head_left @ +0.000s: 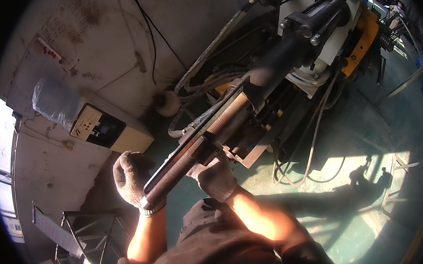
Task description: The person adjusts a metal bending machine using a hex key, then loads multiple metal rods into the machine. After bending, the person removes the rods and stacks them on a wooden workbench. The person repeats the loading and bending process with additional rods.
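A long threaded rod point(171, 177) slants up and away from near my body, with a dark flat bar point(180, 148) running along its left side. A dark metal block point(203, 150) sits around the rod partway along. My right hand point(216, 176), in a grey-white knit glove, is closed against the block's near right side; its fingertips are partly hidden. My left hand point(129, 180), gloved alike, is beside and partly behind the rod's near end. Its visible fingers are raised and bent, apart from the rod, with nothing seen in them.
The rod leads into a large machine with a black cylinder point(281, 55), an orange plate point(362, 42) and hanging hoses point(314, 136). Left, a water dispenser point(116, 126) stands by the wall. A metal frame point(94, 232) is lower left. Sunlight falls on the green floor point(328, 175).
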A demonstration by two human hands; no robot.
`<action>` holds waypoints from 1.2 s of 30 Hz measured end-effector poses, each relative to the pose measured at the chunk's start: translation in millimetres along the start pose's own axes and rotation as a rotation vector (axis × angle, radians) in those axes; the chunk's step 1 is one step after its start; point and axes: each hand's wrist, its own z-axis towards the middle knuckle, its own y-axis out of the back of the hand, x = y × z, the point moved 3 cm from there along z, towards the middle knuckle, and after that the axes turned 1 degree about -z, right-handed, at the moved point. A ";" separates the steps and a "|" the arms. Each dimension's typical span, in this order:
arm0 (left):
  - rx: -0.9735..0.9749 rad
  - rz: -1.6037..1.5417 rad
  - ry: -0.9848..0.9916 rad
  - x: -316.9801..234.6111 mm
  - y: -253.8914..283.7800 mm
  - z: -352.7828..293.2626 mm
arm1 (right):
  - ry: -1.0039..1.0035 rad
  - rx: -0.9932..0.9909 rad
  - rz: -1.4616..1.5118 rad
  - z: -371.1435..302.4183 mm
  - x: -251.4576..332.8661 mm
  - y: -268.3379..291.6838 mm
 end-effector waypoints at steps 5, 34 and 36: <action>-0.121 -0.021 -0.073 2.8 -15.2 11.1 | 0.057 0.075 -0.214 12.8 5.8 4.1; 0.271 -0.085 0.605 103.6 -162.7 118.0 | -0.305 -0.068 0.560 21.5 -18.5 20.6; 0.402 -0.046 0.646 110.1 -196.7 112.2 | -0.288 -0.105 0.579 21.4 -16.3 17.8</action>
